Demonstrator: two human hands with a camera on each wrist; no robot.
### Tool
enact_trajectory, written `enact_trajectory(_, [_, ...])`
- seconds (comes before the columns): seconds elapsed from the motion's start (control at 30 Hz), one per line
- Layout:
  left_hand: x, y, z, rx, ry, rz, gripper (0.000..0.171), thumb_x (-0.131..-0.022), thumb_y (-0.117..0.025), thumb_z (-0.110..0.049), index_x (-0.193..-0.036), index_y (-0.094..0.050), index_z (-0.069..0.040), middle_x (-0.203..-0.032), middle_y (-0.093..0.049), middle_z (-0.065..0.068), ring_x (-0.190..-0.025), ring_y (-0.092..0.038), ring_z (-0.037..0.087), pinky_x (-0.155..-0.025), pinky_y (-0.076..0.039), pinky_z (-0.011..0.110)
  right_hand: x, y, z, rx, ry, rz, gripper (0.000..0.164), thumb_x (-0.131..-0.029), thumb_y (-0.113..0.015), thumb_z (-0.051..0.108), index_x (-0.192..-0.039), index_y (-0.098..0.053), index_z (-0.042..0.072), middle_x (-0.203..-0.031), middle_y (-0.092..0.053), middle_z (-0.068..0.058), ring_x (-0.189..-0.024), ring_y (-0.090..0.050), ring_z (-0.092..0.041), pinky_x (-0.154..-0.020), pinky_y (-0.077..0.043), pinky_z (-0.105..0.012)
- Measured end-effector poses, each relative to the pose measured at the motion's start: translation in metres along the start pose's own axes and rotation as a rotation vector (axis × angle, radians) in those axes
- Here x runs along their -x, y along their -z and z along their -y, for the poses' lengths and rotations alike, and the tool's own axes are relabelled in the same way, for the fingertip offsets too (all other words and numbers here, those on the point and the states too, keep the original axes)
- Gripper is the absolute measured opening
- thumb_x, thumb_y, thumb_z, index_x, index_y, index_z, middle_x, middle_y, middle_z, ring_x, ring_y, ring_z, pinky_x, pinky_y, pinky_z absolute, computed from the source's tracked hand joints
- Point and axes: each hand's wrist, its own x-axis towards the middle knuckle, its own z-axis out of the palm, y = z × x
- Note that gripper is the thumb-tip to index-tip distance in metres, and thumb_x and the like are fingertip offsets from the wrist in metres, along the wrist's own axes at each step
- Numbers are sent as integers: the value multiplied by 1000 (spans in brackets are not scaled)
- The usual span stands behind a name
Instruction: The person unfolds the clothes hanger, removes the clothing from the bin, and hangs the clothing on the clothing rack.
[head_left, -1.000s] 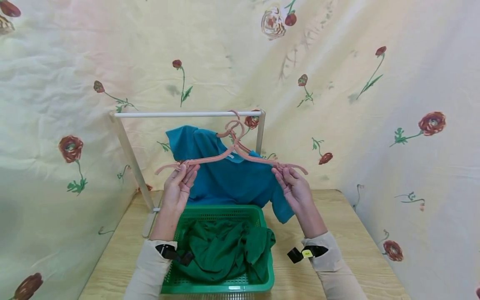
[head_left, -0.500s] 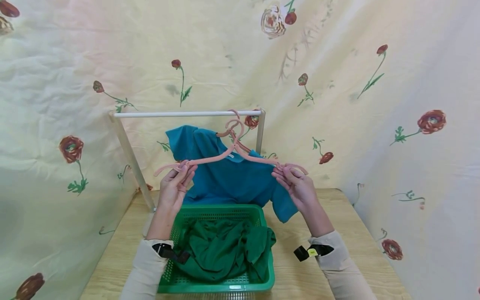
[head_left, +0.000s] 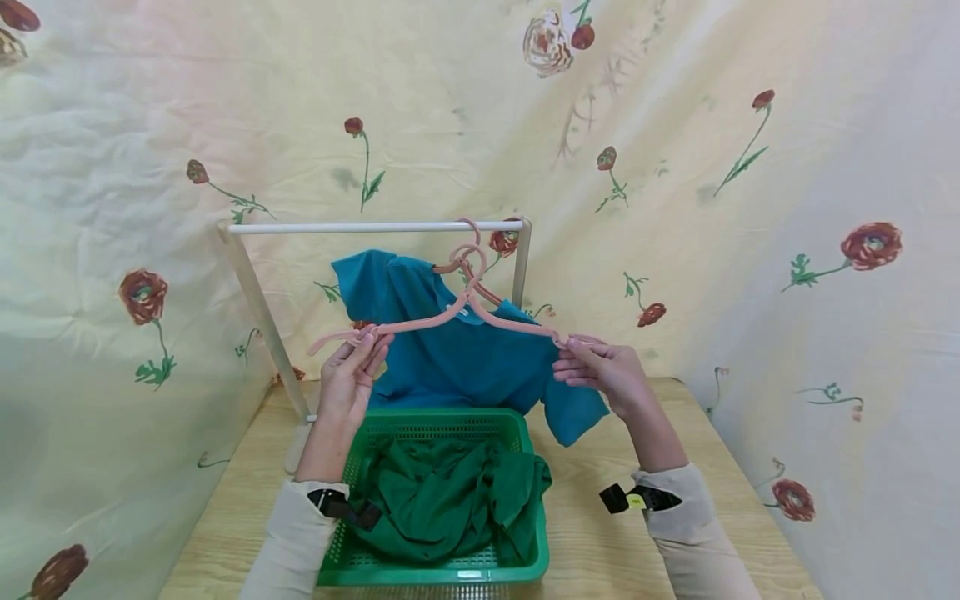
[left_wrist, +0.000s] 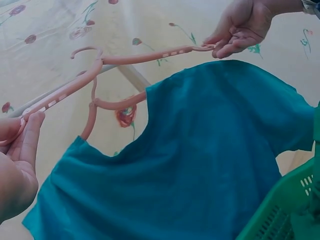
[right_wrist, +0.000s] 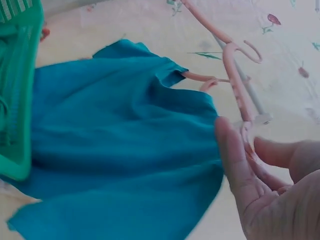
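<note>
A pink hanger (head_left: pixel 423 322) is held up level in front of the rack, one hand at each arm of it. My left hand (head_left: pixel 348 377) pinches its left arm between thumb and fingers, and my right hand (head_left: pixel 609 372) pinches the right arm near the tip. Behind it a blue T-shirt (head_left: pixel 480 358) hangs on a second pink hanger (left_wrist: pixel 120 103), whose hook is over the rack's bar. In the right wrist view, thumb and fingers close on the held hanger (right_wrist: pixel 235 85) beside the shirt's shoulder.
The white rack (head_left: pixel 337 228) stands at the back of the wooden table (head_left: pixel 615 533). In front of it a green basket (head_left: pixel 517 573) holds crumpled green cloth (head_left: pixel 442 500), part of which hangs over the right rim. A flowered curtain (head_left: pixel 675 167) encloses the table.
My right hand has shifted slightly right and outward along the hanger's arm, and turned a little. The left hand has moved slightly left. The hanger stays nearly in place.
</note>
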Motion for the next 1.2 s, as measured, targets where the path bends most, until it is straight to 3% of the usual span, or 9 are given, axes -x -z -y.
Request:
enact_trajectory(0.13, [1,0,3,-1,-12,3,18,-100,-61,-3,-106,-78,-3,-103,-80,9,-95,-78,20,-87,-59,27,8,-3,12,160,74,-59,56,-102,-62,35,-118,-65,-19,-78,-77,1,-69,-76,-10,-69,-63,-27])
enact_trajectory(0.27, [2,-2,7,-7,-30,5,22,-101,-57,-1,-103,-79,-3,-101,-80,9,-94,-78,21,-86,-60,27,12,-13,24,189,250,-153,49,-102,-64,32,-109,-69,-16,-75,-76,3,-67,-75,-10,-67,-63,-26])
enact_trajectory(0.4, [3,-3,12,-41,-32,-3,21,-101,-58,-2,-104,-79,-4,-101,-80,8,-94,-78,20,-86,-60,27,10,-29,33,219,448,-212,35,-101,-65,25,-109,-73,-8,-86,-78,-4,-75,-75,-7,-75,-61,-22])
enact_trajectory(0.5, [4,-5,15,-75,-21,-5,19,-101,-60,-4,-105,-79,-5,-101,-80,7,-94,-78,19,-87,-60,27,6,-41,38,291,519,-214,29,-101,-65,23,-113,-75,-1,-100,-78,-13,-86,-74,-8,-80,-58,-16])
enact_trajectory(0.6, [4,-6,18,-92,-9,-5,20,-101,-60,-4,-104,-80,-7,-100,-80,6,-94,-78,18,-87,-60,27,2,-51,42,388,523,-172,29,-100,-66,22,-120,-73,2,-111,-76,-17,-99,-74,-17,-85,-55,-16])
enact_trajectory(0.7, [5,-7,21,-108,-6,-6,23,-102,-58,-3,-102,-80,-9,-100,-80,5,-94,-78,17,-87,-59,26,-3,-60,45,462,498,-99,34,-100,-66,19,-127,-69,0,-119,-74,-19,-109,-72,-29,-92,-58,-26])
enact_trajectory(0.9, [6,-8,25,-149,2,15,24,-102,-57,-4,-101,-80,-11,-102,-80,4,-94,-78,16,-88,-59,26,-9,-71,44,476,449,14,38,-101,-64,17,-135,-64,-1,-128,-70,-21,-118,-69,-34,-100,-56,-46])
enact_trajectory(1.07, [8,-9,28,-152,9,37,28,-104,-54,-2,-100,-81,-11,-103,-80,4,-95,-78,16,-88,-59,26,-12,-77,44,436,449,20,32,-102,-64,18,-126,-69,-1,-122,-73,-19,-115,-70,-32,-98,-58,-39])
enact_trajectory(1.2, [9,-8,31,-143,20,52,31,-104,-52,-1,-100,-81,-12,-104,-80,5,-96,-78,17,-88,-59,26,-14,-82,43,375,444,11,26,-100,-66,17,-115,-74,-3,-115,-74,-22,-112,-69,-31,-91,-58,-24])
